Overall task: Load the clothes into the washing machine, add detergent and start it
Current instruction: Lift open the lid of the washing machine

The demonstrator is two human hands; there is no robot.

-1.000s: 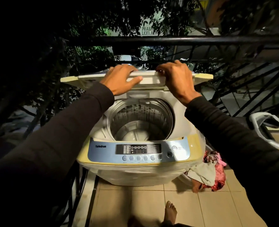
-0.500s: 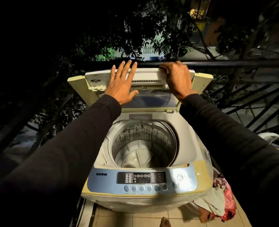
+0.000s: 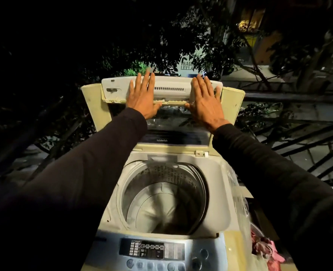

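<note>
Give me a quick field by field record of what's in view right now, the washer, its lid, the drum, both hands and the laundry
washer: top-loading washing machine, control panel nearest the camera
lid: folding lid raised upright at the back
drum: drum open, no clothes seen inside
left hand: left hand flat, fingers straight, pressed on the lid
right hand: right hand flat, fingers straight, pressed on the lid
laundry: pink clothes outside the machine, at lower right
detergent: none in view

Control panel (image 3: 157, 251) cut off by the bottom edge, labels too blurred to read. Clothes (image 3: 267, 251) half hidden behind the right sleeve (image 3: 290, 192). Drum floor (image 3: 161, 210) smeared.
</note>
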